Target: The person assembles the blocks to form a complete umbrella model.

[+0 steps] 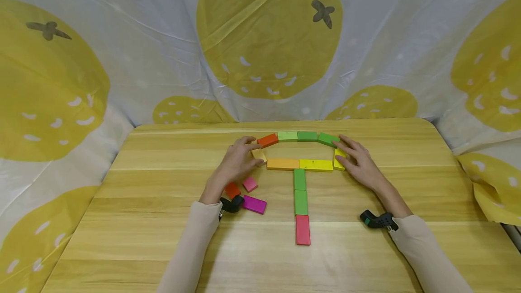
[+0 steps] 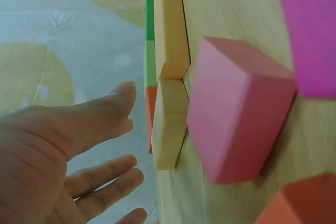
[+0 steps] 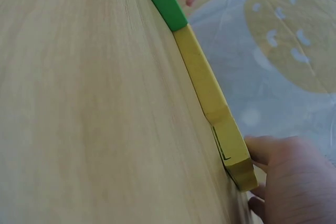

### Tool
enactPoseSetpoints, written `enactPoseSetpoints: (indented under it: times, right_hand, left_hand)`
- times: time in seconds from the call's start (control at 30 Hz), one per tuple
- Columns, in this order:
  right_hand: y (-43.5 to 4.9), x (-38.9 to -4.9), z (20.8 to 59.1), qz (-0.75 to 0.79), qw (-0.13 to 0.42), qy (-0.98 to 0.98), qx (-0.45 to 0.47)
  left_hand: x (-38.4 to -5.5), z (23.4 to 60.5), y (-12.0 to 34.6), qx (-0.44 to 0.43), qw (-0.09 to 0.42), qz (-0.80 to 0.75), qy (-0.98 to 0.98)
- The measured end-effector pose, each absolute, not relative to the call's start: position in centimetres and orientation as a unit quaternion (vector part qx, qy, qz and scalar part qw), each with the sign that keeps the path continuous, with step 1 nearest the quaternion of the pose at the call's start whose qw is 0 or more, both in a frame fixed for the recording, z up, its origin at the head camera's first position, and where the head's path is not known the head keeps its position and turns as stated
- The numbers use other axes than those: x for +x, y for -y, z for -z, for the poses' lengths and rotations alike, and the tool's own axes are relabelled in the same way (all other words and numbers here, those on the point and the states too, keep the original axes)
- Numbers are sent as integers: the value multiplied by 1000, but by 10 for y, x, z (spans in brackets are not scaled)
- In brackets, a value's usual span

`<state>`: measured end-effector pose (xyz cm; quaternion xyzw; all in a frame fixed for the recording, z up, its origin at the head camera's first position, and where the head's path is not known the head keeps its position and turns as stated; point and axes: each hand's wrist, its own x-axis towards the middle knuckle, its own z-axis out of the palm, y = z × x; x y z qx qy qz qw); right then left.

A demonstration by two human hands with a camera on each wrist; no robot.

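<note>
Arch of blocks (image 1: 307, 136) on wooden table (image 1: 163, 220), block stem (image 1: 300, 202) below; left hand (image 1: 236, 161) spread, thumb off fingers, beside cream end block (image 2: 170, 124); right hand (image 1: 360, 164) loose, fingers parted, at yellow end block (image 3: 232, 140)

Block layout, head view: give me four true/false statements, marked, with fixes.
1. The red block is the lowest block in the picture. True.
2. The magenta block lies right of the red block. False: the magenta block lies left of it.
3. The right hand is beside a yellow block. True.
4. The pink block is stacked on the magenta block. False: the pink block lies on the table.
</note>
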<state>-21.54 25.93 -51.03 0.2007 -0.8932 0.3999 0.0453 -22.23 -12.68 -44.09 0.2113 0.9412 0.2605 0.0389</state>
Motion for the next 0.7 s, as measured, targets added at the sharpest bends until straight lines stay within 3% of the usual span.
enactPoseSetpoints:
  times: [0.3,0.7]
  right_hand:
    - [-258,-216,511,-398,58,892,206]
    - [-259,-216,512,-402,60,891,202]
  left_hand:
    - [-228,447,138,209,42,-272,-938]
    - [-229,451,140,198,101,-329,-918]
